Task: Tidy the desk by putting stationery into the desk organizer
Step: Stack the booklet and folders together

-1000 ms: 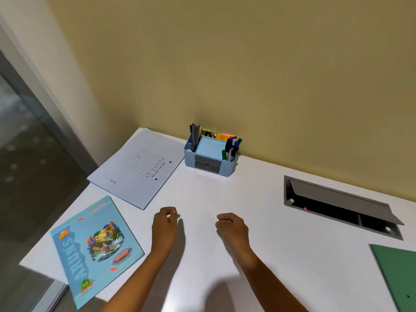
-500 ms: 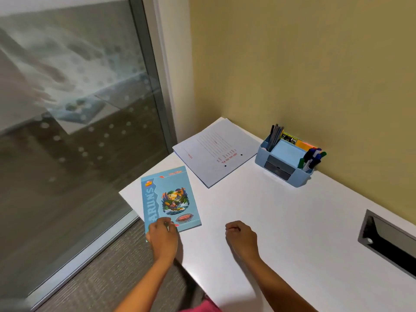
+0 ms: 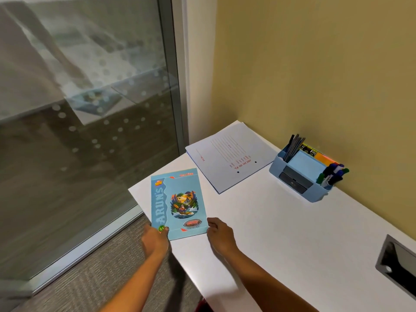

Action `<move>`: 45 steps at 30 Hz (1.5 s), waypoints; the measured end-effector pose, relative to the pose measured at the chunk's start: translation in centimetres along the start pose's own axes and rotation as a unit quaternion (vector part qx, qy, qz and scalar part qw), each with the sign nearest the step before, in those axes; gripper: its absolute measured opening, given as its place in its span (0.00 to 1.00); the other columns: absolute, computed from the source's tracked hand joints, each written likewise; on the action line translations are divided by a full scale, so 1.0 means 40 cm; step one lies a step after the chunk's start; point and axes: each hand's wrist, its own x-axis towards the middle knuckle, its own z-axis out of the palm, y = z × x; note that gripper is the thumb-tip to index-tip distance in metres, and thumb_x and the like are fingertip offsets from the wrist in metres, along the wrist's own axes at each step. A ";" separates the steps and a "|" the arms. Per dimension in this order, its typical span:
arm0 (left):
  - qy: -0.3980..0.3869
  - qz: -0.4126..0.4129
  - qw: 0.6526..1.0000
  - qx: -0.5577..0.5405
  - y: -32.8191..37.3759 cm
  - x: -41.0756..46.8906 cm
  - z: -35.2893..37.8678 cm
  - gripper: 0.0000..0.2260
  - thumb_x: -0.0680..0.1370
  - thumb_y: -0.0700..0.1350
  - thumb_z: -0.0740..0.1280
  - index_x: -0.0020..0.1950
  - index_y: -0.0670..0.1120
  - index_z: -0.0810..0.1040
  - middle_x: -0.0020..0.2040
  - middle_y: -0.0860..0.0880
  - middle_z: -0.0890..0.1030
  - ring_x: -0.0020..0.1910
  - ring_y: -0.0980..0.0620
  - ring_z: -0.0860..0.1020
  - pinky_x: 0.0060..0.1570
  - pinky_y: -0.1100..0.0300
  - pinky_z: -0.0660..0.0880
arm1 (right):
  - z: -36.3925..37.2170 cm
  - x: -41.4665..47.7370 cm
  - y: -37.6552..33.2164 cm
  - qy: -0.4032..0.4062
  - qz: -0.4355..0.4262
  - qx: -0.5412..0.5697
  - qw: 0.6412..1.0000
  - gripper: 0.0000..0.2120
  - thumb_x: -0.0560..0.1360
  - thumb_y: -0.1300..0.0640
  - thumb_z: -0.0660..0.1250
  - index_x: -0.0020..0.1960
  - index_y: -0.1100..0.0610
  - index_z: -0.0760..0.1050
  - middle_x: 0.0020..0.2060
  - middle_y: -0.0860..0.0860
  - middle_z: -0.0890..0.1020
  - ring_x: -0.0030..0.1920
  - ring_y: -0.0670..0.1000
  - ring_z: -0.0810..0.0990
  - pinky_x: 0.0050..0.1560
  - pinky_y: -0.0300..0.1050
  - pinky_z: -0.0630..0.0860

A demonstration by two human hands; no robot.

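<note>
The pale blue plastic desk organizer (image 3: pixel 315 194), a boxy tub with rounded corners, stands at the back of the white table (image 3: pixel 292 244), close against the yellow wall. Its rear left compartment holds a bundle of dark pens (image 3: pixel 293 147) that stand upright and lean a little. The middle holds a square light-blue note pad (image 3: pixel 302 164), and the right compartment holds markers (image 3: pixel 333 174) with blue, green and dark caps. Something flat in yellow and orange (image 3: pixel 319 155) sits along the back (too small to tell what it is). Two grey drawers (image 3: pixel 295 180) fill the front face.

A thin, glossy booklet (image 3: pixel 179 203) with a blue illustrated cover lies flat near the table's front left corner, well apart from the organizer, its lower edge overhanging the rim. The left hand (image 3: pixel 155 238) pinches its lower left corner, thumb on top of the cover. The right hand (image 3: pixel 219 233) sits at the lower right corner with fingers curled; whether it actually grips the cover I cannot tell.

Between booklet and organizer lies a matte lavender file folder (image 3: pixel 227 158), rectangular, with red print.
</note>
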 end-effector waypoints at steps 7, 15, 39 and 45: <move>-0.006 -0.007 0.999 0.040 -0.013 0.030 -0.017 0.12 0.75 0.46 0.70 0.53 0.41 0.75 0.50 0.41 0.80 0.43 0.42 0.77 0.37 0.53 0.73 | 0.004 0.009 0.002 0.011 0.019 -0.008 1.000 0.16 0.77 0.59 0.63 0.64 0.54 0.68 0.59 0.51 0.79 0.56 0.53 0.80 0.52 0.37 0.78; -0.015 0.167 0.985 -0.033 0.044 -0.024 -0.038 0.08 0.76 0.37 0.67 0.53 0.46 0.71 0.45 0.46 0.79 0.41 0.46 0.78 0.35 0.55 0.76 | -0.029 0.023 -0.004 0.005 0.046 0.063 0.997 0.16 0.76 0.50 0.66 0.61 0.53 0.68 0.57 0.49 0.79 0.49 0.47 0.80 0.42 0.33 0.77; -0.260 0.463 0.839 -0.121 0.302 -0.280 0.269 0.14 0.74 0.30 0.64 0.41 0.50 0.76 0.39 0.56 0.80 0.36 0.58 0.74 0.36 0.70 0.69 | -0.364 -0.204 0.241 0.472 -0.059 0.229 0.849 0.11 0.73 0.63 0.65 0.48 0.48 0.75 0.41 0.42 0.83 0.45 0.46 0.81 0.46 0.36 0.76; -0.352 0.448 0.817 -0.091 0.281 -0.347 0.364 0.14 0.76 0.32 0.63 0.47 0.52 0.79 0.42 0.57 0.82 0.42 0.55 0.79 0.38 0.67 0.74 | -0.365 -0.245 0.349 0.530 0.022 0.150 0.834 0.10 0.71 0.58 0.60 0.49 0.46 0.73 0.39 0.43 0.81 0.40 0.45 0.78 0.35 0.38 0.74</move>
